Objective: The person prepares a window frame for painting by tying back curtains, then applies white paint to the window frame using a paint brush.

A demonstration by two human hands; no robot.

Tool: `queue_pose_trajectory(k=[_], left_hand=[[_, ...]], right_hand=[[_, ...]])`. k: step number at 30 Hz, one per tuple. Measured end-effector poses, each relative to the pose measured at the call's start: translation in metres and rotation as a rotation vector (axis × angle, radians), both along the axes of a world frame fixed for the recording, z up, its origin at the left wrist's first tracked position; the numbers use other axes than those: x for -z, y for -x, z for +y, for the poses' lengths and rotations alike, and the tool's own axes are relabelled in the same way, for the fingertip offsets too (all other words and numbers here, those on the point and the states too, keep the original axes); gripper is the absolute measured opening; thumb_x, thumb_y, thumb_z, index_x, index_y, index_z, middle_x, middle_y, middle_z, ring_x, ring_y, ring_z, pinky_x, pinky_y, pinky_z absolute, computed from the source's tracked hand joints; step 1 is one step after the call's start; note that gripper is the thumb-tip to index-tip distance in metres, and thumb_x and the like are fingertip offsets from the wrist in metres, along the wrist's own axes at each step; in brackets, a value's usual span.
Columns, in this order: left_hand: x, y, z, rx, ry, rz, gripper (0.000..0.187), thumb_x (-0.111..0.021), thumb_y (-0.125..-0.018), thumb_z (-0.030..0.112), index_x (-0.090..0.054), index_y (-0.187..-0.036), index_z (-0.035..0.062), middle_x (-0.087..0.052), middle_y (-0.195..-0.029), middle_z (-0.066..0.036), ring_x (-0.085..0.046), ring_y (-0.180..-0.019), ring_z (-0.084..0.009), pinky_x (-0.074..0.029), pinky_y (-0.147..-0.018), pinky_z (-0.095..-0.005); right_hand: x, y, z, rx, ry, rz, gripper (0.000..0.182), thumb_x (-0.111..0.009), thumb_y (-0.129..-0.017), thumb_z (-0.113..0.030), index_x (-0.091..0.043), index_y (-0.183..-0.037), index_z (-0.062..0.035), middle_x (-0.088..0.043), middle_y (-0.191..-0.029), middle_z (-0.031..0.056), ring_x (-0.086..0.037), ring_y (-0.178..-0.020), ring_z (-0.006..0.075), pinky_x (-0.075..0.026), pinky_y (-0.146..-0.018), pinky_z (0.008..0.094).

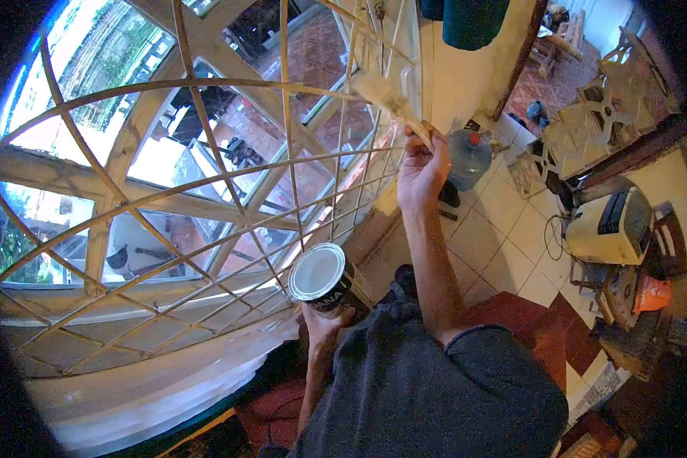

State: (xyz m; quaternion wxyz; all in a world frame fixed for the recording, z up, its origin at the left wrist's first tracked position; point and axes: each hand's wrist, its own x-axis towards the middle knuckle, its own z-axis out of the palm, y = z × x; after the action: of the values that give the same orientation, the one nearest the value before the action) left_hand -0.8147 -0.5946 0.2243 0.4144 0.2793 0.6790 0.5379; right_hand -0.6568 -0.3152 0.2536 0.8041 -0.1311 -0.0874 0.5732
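My right hand is raised at the window's right side, its fingers closed round the handle of a paintbrush. The pale bristles point up and left and overlap a bar of the window grille in this view. Lower down, my left hand grips a paint can from below and the side. The can has a dark label with light lettering, and pale paint shows inside its round rim. It is close beside the lower right part of the grille.
Behind the grille is a wood-framed window. A large water bottle with a red cap stands on the tiled floor. To the right are a cream-coloured toaster-like appliance, an orange container and a patterned metal panel. White fabric runs below the window.
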Motion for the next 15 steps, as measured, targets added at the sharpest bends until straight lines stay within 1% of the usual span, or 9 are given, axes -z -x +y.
queue_pose_trajectory(k=[2, 3, 5, 6, 7, 9, 11, 12, 15], left_hand=[[-0.005, -0.001, 0.003, 0.026, -0.030, 0.031, 0.097, -0.094, -0.053, 0.017, -0.043, -0.132, -0.0009, -0.058, -0.123, -0.010, -0.056, -0.114, -0.0220, -0.043, -0.102, -0.0357], [-0.005, -0.001, 0.003, 0.034, -0.039, 0.026, 0.097, -0.094, -0.053, 0.017, -0.043, -0.132, -0.0008, -0.058, -0.123, -0.010, -0.056, -0.114, -0.0220, -0.043, -0.102, -0.0357], [-0.003, -0.001, 0.003, 0.044, -0.054, -0.001, 0.096, -0.094, -0.053, 0.018, -0.043, -0.132, -0.0007, -0.058, -0.123, -0.010, -0.056, -0.114, -0.0220, -0.043, -0.101, -0.0358], [-0.001, 0.000, 0.002, 0.046, -0.061, -0.023, 0.096, -0.094, -0.053, 0.018, -0.043, -0.132, -0.0007, -0.058, -0.123, -0.010, -0.056, -0.114, -0.0219, -0.044, -0.101, -0.0358], [0.000, 0.000, 0.002, 0.052, -0.066, -0.046, 0.095, -0.094, -0.053, 0.018, -0.044, -0.131, -0.0007, -0.058, -0.123, -0.010, -0.057, -0.113, -0.0218, -0.044, -0.100, -0.0357], [0.000, 0.001, -0.001, 0.058, -0.076, -0.089, 0.094, -0.094, -0.053, 0.017, -0.045, -0.131, -0.0008, -0.058, -0.122, -0.010, -0.058, -0.112, -0.0215, -0.046, -0.099, -0.0355], [-0.004, 0.001, -0.001, 0.029, -0.057, -0.047, 0.092, -0.093, -0.053, 0.016, -0.046, -0.130, -0.0006, -0.059, -0.121, -0.010, -0.059, -0.111, -0.0213, -0.047, -0.097, -0.0353], [-0.006, 0.000, -0.004, 0.012, -0.041, -0.027, 0.092, -0.093, -0.052, 0.015, -0.047, -0.130, -0.0005, -0.060, -0.121, -0.010, -0.059, -0.110, -0.0212, -0.048, -0.096, -0.0352], [0.022, 0.012, -0.012, -0.003, -0.089, -0.016, 0.091, -0.093, -0.051, 0.012, -0.048, -0.129, -0.0002, -0.061, -0.120, -0.009, -0.061, -0.108, -0.0215, -0.049, -0.095, -0.0356]], right_hand=[[-0.038, 0.014, -0.011, -0.048, -0.017, 0.025, 0.025, -0.053, -0.098, -0.016, -0.061, -0.105, 0.0065, -0.068, -0.095, 0.0195, -0.066, -0.079, 0.0174, -0.054, -0.070, 0.0206], [-0.047, 0.024, -0.015, -0.071, -0.024, 0.037, 0.024, -0.053, -0.097, -0.015, -0.061, -0.106, 0.0064, -0.068, -0.095, 0.0195, -0.066, -0.079, 0.0176, -0.055, -0.071, 0.0199], [-0.042, 0.043, -0.015, -0.224, -0.084, 0.111, 0.026, -0.055, -0.096, -0.016, -0.061, -0.107, 0.0059, -0.069, -0.097, 0.0196, -0.067, -0.081, 0.0188, -0.055, -0.070, 0.0225], [-0.039, 0.056, -0.018, -0.214, -0.095, 0.024, 0.029, -0.057, -0.096, -0.020, -0.062, -0.107, 0.0055, -0.070, -0.094, 0.0185, -0.069, -0.082, 0.0207, -0.056, -0.070, 0.0261], [-0.044, 0.066, -0.024, -0.229, 0.094, -0.024, 0.030, -0.055, -0.096, -0.022, -0.063, -0.106, 0.0052, -0.071, -0.086, 0.0167, -0.070, -0.083, 0.0222, -0.056, -0.070, 0.0281], [-0.037, 0.071, -0.028, -0.195, 0.138, -0.056, 0.030, -0.054, -0.096, -0.021, -0.063, -0.108, 0.0052, -0.071, -0.082, 0.0154, -0.071, -0.083, 0.0233, -0.057, -0.074, 0.0294], [-0.027, 0.064, -0.022, -0.181, 0.175, 0.023, 0.030, -0.056, -0.095, -0.017, -0.061, -0.112, 0.0073, -0.071, -0.086, 0.0159, -0.071, -0.085, 0.0245, -0.059, -0.078, 0.0290], [-0.027, 0.059, -0.018, -0.154, 0.256, 0.051, 0.031, -0.057, -0.094, -0.015, -0.060, -0.113, 0.0094, -0.071, -0.089, 0.0171, -0.071, -0.088, 0.0253, -0.060, -0.080, 0.0277], [-0.024, 0.060, -0.020, -0.167, 0.282, 0.136, 0.029, -0.057, -0.094, -0.013, -0.060, -0.112, 0.0099, -0.071, -0.094, 0.0186, -0.070, -0.091, 0.0252, -0.060, -0.078, 0.0254]])
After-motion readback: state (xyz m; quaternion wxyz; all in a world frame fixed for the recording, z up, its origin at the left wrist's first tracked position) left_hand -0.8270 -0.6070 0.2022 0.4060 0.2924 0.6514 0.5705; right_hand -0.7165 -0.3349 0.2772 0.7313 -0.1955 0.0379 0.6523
